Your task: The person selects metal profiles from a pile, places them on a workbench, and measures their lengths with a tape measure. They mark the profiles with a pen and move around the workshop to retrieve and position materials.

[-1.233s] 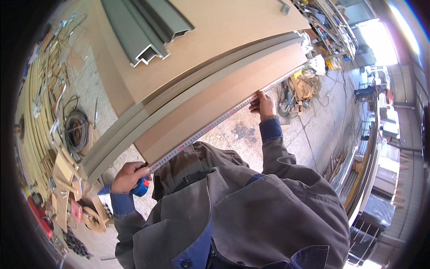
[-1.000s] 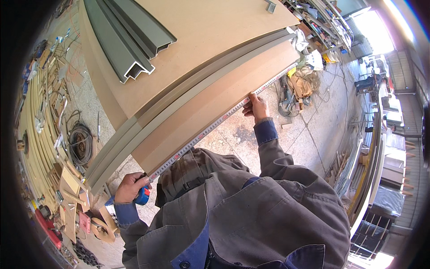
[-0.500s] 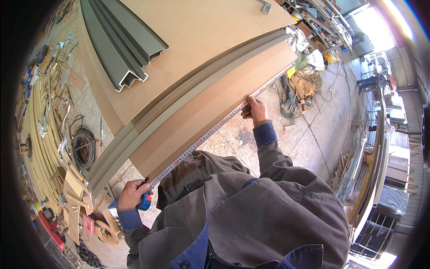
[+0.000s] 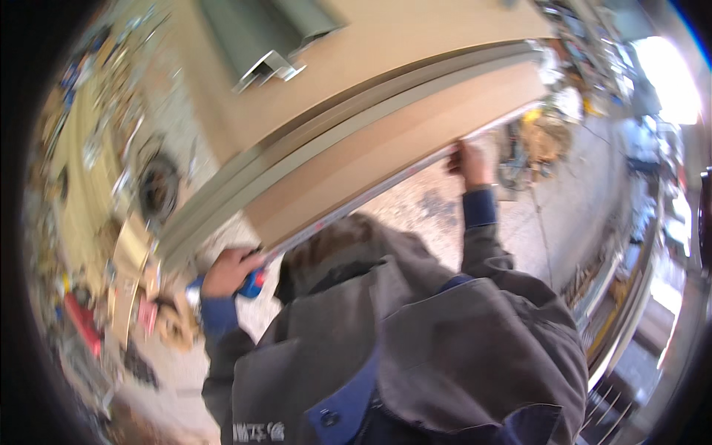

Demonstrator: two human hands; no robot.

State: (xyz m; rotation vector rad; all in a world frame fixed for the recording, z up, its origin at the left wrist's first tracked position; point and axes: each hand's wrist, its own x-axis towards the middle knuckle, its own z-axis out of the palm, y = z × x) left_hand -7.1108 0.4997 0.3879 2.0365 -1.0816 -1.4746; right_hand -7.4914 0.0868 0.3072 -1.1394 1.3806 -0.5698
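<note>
My left hand is closed around a tape measure with a blue and red case, at the near left corner of a long tan board. From there the pale tape blade runs out along the board's near edge toward the far right. My right hand pinches the blade partway along, its fingertips at that edge. Motion blur hides the finger details and the tape's marks. Long grey-brown strips lie side by side along the board's far edge.
Behind the strips lies a large tan sheet carrying dark grey metal profiles with bright cut ends. A coiled cable and wood offcuts litter the floor at left. A brown bundle sits beyond my right hand.
The view has swung, so the board and both hands appear farther right, and the picture is blurred. Both hands stay at the tape measure; the blade still lies along the board's edge.
</note>
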